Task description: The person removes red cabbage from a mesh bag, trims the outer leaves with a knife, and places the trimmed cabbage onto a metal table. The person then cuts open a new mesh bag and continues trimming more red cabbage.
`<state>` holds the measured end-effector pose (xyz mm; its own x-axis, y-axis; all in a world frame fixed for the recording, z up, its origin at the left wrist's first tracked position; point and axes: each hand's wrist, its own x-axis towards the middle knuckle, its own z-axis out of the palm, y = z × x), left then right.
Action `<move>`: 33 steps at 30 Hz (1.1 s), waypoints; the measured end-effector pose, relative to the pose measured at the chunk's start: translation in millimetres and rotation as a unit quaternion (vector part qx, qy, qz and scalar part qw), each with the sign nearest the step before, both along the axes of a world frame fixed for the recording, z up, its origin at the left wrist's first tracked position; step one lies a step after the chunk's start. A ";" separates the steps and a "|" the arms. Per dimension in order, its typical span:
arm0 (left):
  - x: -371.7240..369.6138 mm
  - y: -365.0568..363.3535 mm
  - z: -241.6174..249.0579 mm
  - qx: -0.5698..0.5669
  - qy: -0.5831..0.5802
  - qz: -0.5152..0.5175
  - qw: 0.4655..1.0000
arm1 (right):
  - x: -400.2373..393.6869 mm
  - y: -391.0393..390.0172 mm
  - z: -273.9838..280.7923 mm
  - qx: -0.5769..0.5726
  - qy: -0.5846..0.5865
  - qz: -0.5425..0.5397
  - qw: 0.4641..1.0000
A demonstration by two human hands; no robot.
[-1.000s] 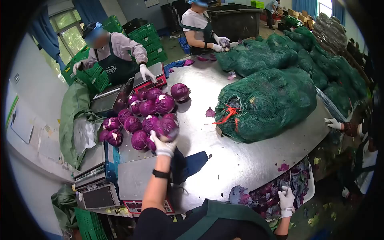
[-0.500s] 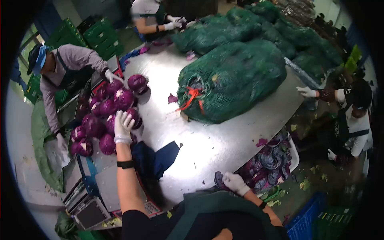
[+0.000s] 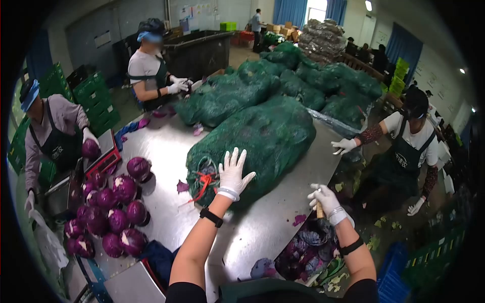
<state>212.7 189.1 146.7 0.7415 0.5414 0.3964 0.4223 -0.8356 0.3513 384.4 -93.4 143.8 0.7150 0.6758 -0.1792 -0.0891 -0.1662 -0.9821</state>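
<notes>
- Green mesh sack (image 3: 257, 146): lies across the middle of the metal bench (image 3: 273, 227), its red tie (image 3: 204, 179) facing the left edge.
- Left hand (image 3: 234, 174): open, fingers spread, over the sack beside the tie; grips nothing; contact cannot be confirmed.
- Right hand (image 3: 326, 201): curled round a tan-handled tool (image 3: 320, 210) near the bench's right edge; working end indiscernible.
- Handling: steady the sack with a flat palm; point the tool away from it.
- Markings: white lettering on a co-worker's apron (image 3: 401, 159), illegible.
</notes>
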 end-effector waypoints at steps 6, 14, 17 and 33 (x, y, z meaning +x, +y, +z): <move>45.5 39.7 -5.2 0.036 0.046 -0.013 0.998 | 60.4 82.5 66.5 -0.030 -0.102 0.023 0.994; 13.3 6.5 -22.5 0.146 -0.019 -0.173 0.974 | 118.6 191.3 50.4 -0.302 -0.143 0.016 0.943; 9.2 1.2 -20.4 0.156 -0.019 -0.180 0.971 | 128.7 205.5 25.8 -0.292 -0.092 0.044 0.951; -20.8 -18.9 0.9 0.144 0.011 -0.239 0.960 | 63.4 141.6 -35.0 -0.074 0.114 0.108 0.985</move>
<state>191.9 170.2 147.6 0.8882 0.0065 0.4594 -0.0297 -0.9970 0.0715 447.8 48.2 108.8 0.4876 0.7618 -0.4265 -0.2511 -0.3456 -0.9042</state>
